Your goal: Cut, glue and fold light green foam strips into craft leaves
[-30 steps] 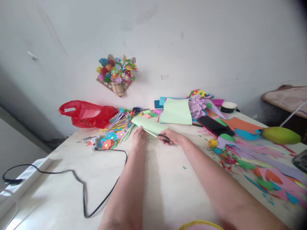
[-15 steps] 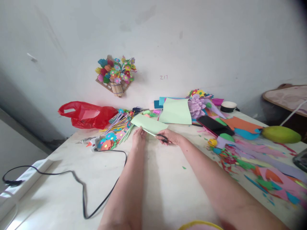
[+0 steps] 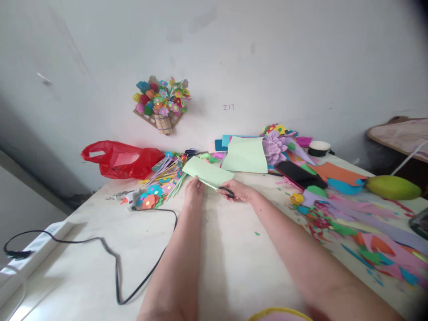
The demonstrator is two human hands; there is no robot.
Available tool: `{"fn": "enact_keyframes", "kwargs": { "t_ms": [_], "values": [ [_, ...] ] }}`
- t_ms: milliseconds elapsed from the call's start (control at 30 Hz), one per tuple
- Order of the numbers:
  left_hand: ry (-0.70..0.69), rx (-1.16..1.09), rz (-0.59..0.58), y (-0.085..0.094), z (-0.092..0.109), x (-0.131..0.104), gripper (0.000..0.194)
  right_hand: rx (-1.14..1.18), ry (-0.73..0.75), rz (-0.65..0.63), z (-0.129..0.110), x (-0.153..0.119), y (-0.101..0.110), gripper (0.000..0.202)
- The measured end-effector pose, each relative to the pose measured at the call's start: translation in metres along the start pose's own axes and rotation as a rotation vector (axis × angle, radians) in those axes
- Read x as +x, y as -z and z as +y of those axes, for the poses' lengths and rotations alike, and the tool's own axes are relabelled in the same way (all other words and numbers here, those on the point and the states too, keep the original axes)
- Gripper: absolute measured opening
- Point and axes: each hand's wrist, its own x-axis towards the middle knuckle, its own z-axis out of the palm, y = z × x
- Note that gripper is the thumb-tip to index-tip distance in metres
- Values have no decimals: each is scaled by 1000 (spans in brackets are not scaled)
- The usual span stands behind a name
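A pale green sheet [image 3: 207,171] is held up a little over the table between my two hands. My left hand [image 3: 194,188] pinches its near edge toward the left. With its fingers closed round black-handled scissors [image 3: 226,192], my right hand [image 3: 238,191] is at the sheet's near right corner. The scissor blades are mostly hidden at the paper's edge. Beyond, a larger pale green sheet [image 3: 245,155] lies on other coloured sheets. Thin green strips [image 3: 176,186] lie just left of my left hand.
A glue gun [image 3: 132,199] with a trailing black cord [image 3: 117,267] lies left, near paper flowers [image 3: 152,196] and a red plastic bag [image 3: 125,160]. On the right are a phone [image 3: 300,174], coloured scraps [image 3: 374,254] and a yellow-green oval fruit [image 3: 393,187]. A flower decoration [image 3: 163,102] hangs on the wall.
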Motion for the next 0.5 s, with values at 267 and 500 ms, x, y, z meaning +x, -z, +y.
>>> {"fn": "enact_keyframes", "kwargs": {
  "t_ms": [267,500],
  "values": [
    [-19,2,6,0,2,-1,8,-16,6,-27,-1,-3,4,25],
    [-27,9,26,0,4,0,7,-15,-16,-62,-4,-7,6,24]
  ]
}}
